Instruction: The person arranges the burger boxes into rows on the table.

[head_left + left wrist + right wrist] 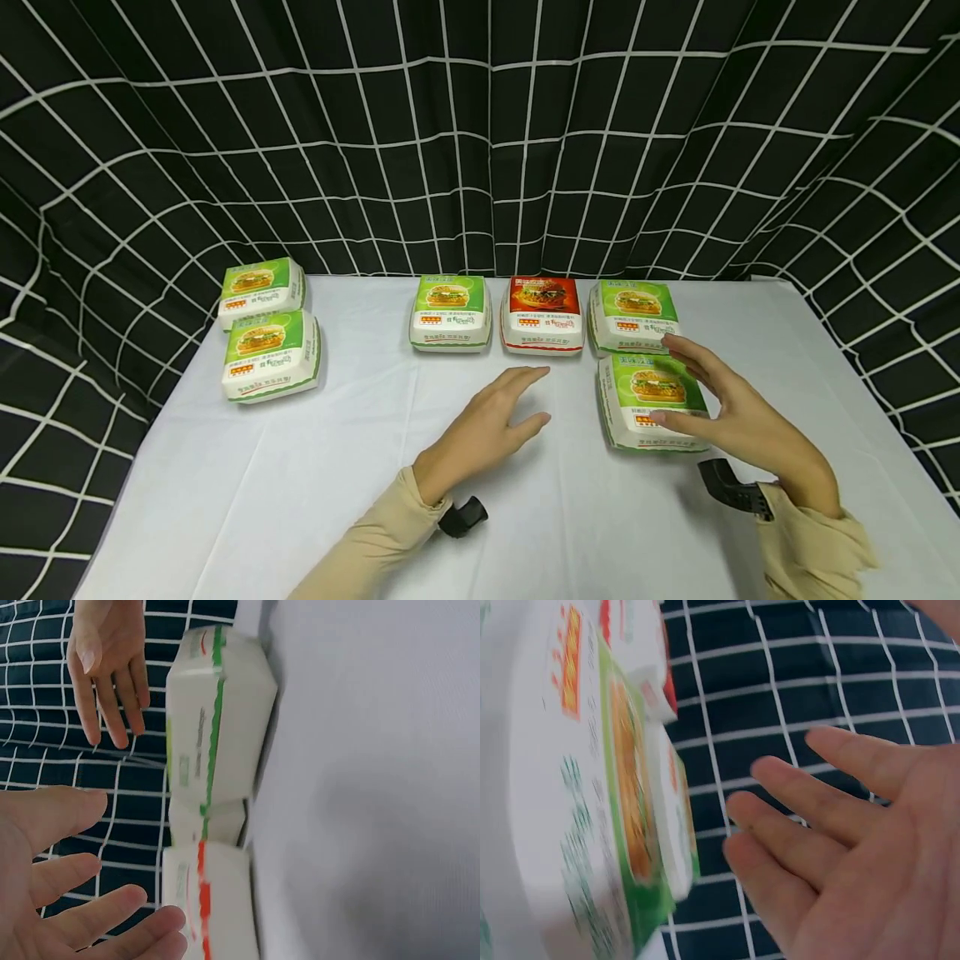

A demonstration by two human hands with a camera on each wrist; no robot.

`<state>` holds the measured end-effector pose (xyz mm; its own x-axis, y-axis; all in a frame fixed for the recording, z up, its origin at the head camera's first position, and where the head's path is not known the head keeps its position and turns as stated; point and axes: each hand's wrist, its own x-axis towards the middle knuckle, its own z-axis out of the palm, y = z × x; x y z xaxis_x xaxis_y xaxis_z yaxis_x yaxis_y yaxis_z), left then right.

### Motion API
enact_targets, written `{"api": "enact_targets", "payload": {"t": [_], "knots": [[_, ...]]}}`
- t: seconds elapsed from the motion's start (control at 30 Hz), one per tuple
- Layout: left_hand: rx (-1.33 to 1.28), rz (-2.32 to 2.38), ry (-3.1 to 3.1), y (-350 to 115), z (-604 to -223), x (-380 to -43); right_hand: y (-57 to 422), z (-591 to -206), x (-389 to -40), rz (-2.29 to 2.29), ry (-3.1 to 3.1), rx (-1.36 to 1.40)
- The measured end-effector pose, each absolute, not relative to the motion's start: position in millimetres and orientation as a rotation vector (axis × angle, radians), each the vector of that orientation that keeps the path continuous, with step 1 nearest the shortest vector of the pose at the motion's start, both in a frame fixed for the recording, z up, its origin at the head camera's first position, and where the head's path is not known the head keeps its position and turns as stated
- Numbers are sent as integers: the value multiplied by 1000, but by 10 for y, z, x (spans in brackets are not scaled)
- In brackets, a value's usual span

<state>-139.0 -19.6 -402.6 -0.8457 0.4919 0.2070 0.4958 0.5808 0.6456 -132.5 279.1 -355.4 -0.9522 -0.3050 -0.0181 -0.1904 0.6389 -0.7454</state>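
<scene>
My right hand (742, 421) hovers above the near right green-and-white burger box (652, 404), its fingers spread and holding nothing. Behind that box another green burger box (635, 312) stands close against it. Over the white cloth in the middle, my left hand (483, 433) is held with thumb and fingers apart, holding nothing. It is nearest to the red burger box (542, 312) in the back row. In the left wrist view, its fingers (112, 915) are loosely extended beside the red-edged box (225, 900). The right wrist view shows extended fingers (810, 817) apart from a green box (577, 787).
Left of the red box sits a green burger box (450, 312). At the far left are two more, one in front (272, 354) and one behind (261, 287). A white cloth (315, 483) covers the table. Behind it hangs a black grid-patterned curtain (465, 150).
</scene>
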Motion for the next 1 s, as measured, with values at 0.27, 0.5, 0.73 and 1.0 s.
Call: {"api": "enact_targets", "payload": {"t": [0.27,0.5,0.73,1.0], "knots": [[-779,-1134,-2760,-436,-3963,-1399,2498,-3560,-1376,-1255,2764,-418],[-691,-1083,-2765,-627,-3962,-1401,2254,-3593,-1457,-1202,2780,-529],[-601,-1061,-2768,-809,-3929,-1395,2007,-3634,-1511,-1185,2790,-598],[-542,-1046,-2735,-1032,-3914,-1408,1703,-3686,-1546,-1183,2744,-625]]}}
